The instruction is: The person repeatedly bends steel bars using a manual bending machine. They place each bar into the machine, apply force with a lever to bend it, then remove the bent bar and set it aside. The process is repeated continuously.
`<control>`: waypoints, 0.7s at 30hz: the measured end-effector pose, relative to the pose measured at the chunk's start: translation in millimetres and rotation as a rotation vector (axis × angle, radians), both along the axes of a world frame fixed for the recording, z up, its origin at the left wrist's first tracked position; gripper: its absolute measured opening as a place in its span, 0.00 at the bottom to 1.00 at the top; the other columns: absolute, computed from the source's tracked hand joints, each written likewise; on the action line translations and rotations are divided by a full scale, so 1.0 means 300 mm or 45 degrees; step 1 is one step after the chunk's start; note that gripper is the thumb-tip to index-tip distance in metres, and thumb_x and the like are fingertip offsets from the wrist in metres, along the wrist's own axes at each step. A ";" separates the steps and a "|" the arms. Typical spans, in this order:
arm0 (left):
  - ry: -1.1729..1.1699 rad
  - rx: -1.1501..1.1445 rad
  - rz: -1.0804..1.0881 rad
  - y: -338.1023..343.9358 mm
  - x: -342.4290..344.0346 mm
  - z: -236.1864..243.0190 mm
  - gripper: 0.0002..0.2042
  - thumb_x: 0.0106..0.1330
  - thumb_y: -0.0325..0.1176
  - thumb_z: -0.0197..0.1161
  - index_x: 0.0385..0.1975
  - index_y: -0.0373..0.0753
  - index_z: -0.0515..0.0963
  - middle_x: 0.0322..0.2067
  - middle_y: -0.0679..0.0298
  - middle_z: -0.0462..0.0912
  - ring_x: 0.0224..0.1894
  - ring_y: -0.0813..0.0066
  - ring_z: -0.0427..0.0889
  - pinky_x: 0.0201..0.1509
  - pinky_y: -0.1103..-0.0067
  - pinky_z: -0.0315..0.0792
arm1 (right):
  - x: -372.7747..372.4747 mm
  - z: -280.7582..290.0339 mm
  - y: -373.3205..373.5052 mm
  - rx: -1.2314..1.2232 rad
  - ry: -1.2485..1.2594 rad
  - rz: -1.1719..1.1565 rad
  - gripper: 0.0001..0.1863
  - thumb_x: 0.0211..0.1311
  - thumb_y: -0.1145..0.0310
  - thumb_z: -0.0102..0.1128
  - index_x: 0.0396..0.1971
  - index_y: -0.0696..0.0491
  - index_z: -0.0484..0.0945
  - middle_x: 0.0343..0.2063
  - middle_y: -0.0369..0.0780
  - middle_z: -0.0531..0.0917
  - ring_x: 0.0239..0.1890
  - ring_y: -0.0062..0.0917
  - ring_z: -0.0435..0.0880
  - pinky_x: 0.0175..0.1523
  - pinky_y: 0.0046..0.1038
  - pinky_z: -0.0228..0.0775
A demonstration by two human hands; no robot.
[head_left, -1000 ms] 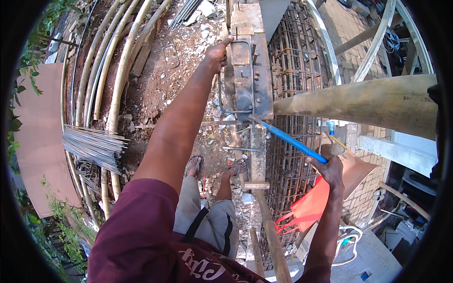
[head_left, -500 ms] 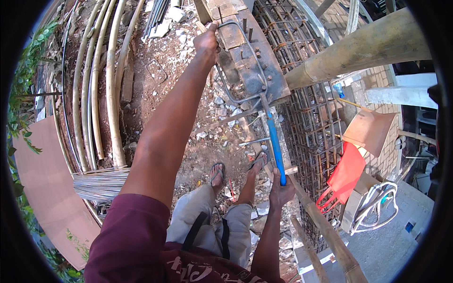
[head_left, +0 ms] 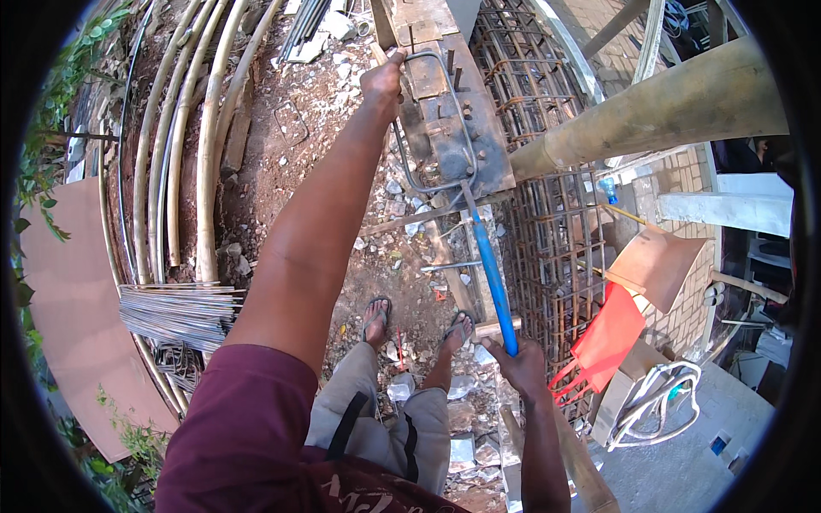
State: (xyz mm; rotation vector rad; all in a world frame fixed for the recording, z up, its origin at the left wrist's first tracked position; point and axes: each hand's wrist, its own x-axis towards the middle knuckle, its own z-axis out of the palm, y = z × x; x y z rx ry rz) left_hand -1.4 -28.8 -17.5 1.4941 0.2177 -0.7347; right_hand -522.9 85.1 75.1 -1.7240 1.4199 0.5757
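Our right hand (head_left: 520, 366) grips the blue lever (head_left: 492, 276), now swung nearer us, likely bending the bar (head_left: 436, 188) our left hand (head_left: 382, 86) clamps.

Building site: rebar cage (head_left: 556, 248), rubble (head_left: 338, 26)

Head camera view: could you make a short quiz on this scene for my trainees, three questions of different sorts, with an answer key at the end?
1. Multiple choice: what colour is the tool handle gripped by the right hand?
a) yellow
b) blue
c) green

2. True or false: the left hand holds the bent metal bar.

3. Fill in the missing word: in the picture, the red bag lies to the ____ of the rebar cage.

Key: 1. b; 2. true; 3. right.
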 end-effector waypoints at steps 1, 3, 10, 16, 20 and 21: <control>-0.006 -0.001 0.009 0.006 -0.008 0.019 0.16 0.69 0.47 0.77 0.27 0.47 0.78 0.16 0.78 0.58 0.15 0.81 0.52 0.18 0.76 0.48 | -0.007 -0.001 -0.033 0.192 -0.140 -0.052 0.30 0.67 0.44 0.76 0.18 0.55 0.83 0.13 0.34 0.75 0.17 0.17 0.72 0.25 0.33 0.64; -0.007 0.015 -0.019 0.015 -0.024 0.055 0.16 0.71 0.46 0.76 0.29 0.46 0.78 0.16 0.78 0.57 0.15 0.82 0.52 0.18 0.77 0.49 | -0.038 -0.036 -0.078 0.515 -0.233 -0.124 0.26 0.70 0.49 0.75 0.20 0.54 0.84 0.14 0.30 0.76 0.18 0.14 0.71 0.25 0.29 0.63; -0.048 -0.045 -0.077 0.024 -0.038 0.075 0.15 0.74 0.45 0.72 0.30 0.46 0.75 0.17 0.78 0.55 0.15 0.85 0.51 0.15 0.81 0.47 | -0.036 -0.335 0.254 0.347 -0.787 -0.448 0.21 0.71 0.63 0.75 0.19 0.54 0.80 0.12 0.28 0.75 0.14 0.09 0.69 0.20 0.23 0.58; -0.112 -0.005 -0.106 0.025 -0.030 0.047 0.15 0.76 0.49 0.70 0.42 0.43 0.81 0.19 0.79 0.56 0.16 0.86 0.50 0.15 0.82 0.48 | 0.537 -0.337 0.622 0.549 -0.895 -1.053 0.28 0.72 0.60 0.74 0.13 0.55 0.72 0.11 0.30 0.70 0.18 0.12 0.67 0.24 0.31 0.56; -0.085 0.004 -0.054 0.020 -0.036 0.050 0.17 0.75 0.49 0.71 0.30 0.47 0.76 0.16 0.79 0.56 0.14 0.85 0.50 0.15 0.79 0.45 | 0.662 -0.413 0.704 0.308 -1.081 -1.040 0.28 0.75 0.61 0.70 0.14 0.56 0.72 0.10 0.36 0.69 0.16 0.17 0.66 0.25 0.34 0.57; -0.038 0.011 -0.039 0.021 -0.035 0.053 0.17 0.74 0.48 0.72 0.29 0.47 0.75 0.16 0.78 0.56 0.14 0.83 0.50 0.16 0.78 0.45 | 0.613 -0.436 0.689 0.208 -1.021 -0.941 0.27 0.74 0.60 0.71 0.15 0.56 0.74 0.10 0.35 0.71 0.16 0.17 0.69 0.25 0.33 0.59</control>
